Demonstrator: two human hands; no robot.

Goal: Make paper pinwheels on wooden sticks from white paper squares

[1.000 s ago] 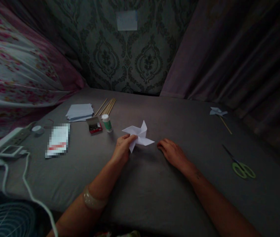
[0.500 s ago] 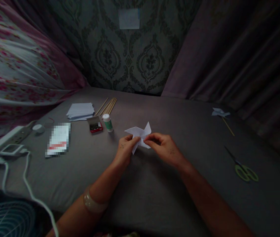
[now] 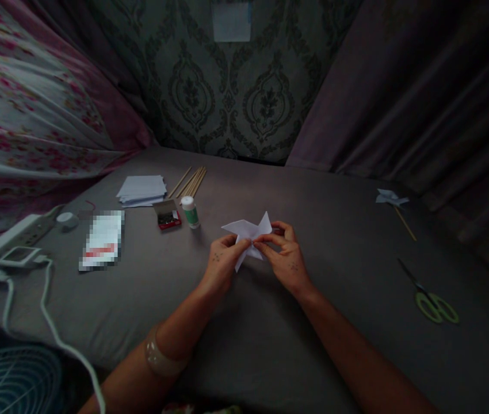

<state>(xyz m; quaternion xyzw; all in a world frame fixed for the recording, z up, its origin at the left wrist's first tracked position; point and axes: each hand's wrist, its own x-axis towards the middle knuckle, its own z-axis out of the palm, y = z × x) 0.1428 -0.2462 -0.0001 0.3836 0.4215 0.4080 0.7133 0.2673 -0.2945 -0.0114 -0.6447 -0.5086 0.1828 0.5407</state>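
Observation:
A white paper pinwheel (image 3: 244, 229) with pointed blades is held just above the grey cloth. My left hand (image 3: 224, 261) is closed on its left side, thumb on top near the centre and fingers underneath. My right hand (image 3: 286, 253) pinches thumb and forefinger together at the pinwheel's centre, its other fingers curled out to the right. Whatever lies in that pinch is too small to make out. A small open red box (image 3: 169, 221) of dark metal bits stands beyond my left hand, beside a white and green bottle (image 3: 190, 213).
Stacked white paper (image 3: 142, 188) and thin wooden sticks (image 3: 193, 183) lie at the back left. Green-handled scissors (image 3: 430, 299) and another pinwheel on a stick (image 3: 392, 198) are at right. A power strip (image 3: 24, 233) with a white cable (image 3: 61, 342) runs along the left.
My right hand has turned, and its outer fingers have lifted and spread while its fingertips pinch at the pinwheel's centre. The left hand keeps its hold. The whole view has shifted slightly.

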